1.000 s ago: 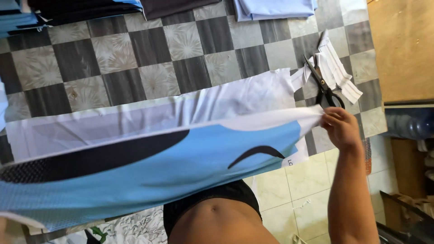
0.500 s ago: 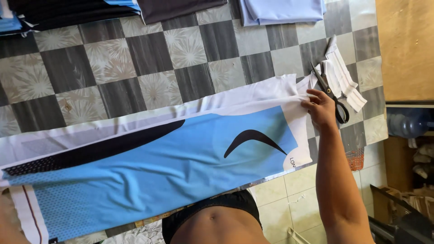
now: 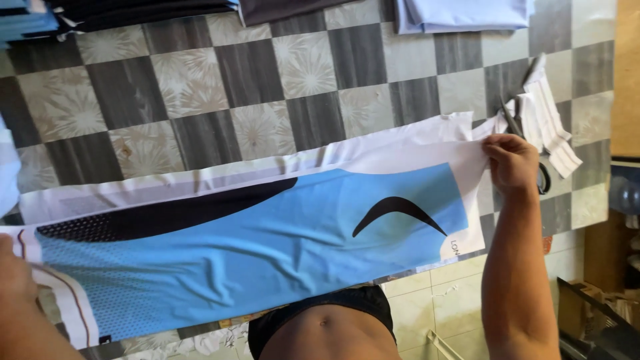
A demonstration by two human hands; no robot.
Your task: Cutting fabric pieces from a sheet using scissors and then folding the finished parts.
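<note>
Right hand [image 3: 512,163] at far right of the counter [image 3: 267,87], forearm reaching up from the lower edge of view, fingers curled shut, pinching the top right corner of the printed fabric panel [image 3: 267,247]. Left hand [image 3: 15,273] only partly visible at lower left edge, resting on the panel's left end; whether closed on the cloth or merely pressing flat: cannot tell. Panel stretched lengthwise between both hands, lying flat along the near edge of the counter, right end overhanging slightly. Panel: thin synthetic knit, light blue field with fine dot mesh pattern toward the left, long black wedge along the upper side, black curved swoosh shape [image 3: 399,213] near the right end, white borders, soft wrinkles mid-span. Second white fabric piece [image 3: 373,143] beneath, showing along the far edge. Scissors [image 3: 517,127] just beyond the right hand, partly hidden behind it, lying on a small pile of white fabric strips [image 3: 550,127]. Folded pale blue cloth [image 3: 460,13] at far edge, dark folded fabric [image 3: 147,10] at top left. Counter surface: checkered covering, grey wood-grain squares alternating with pale floral squares. Tiled floor [image 3: 433,300] below.
</note>
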